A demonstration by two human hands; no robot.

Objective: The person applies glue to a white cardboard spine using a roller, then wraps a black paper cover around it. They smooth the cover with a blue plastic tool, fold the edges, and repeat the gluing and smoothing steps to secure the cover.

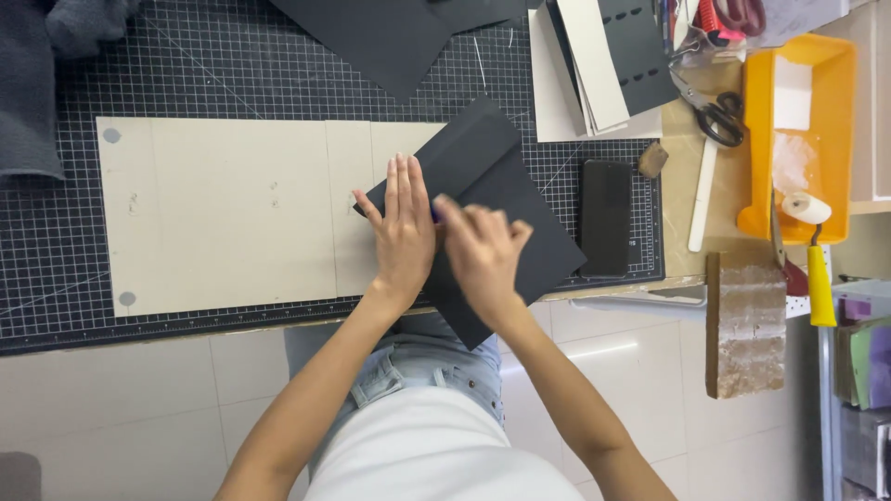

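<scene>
Pressing flat near the middle of the frame, the left hand (402,232) holds the black paper (520,218); the right hand (481,250), fingers curled, rubs its fold, partly creased, over grey board (223,209).

One head-worn camera looks steeply down, close over the cutting mat (186,56).
</scene>
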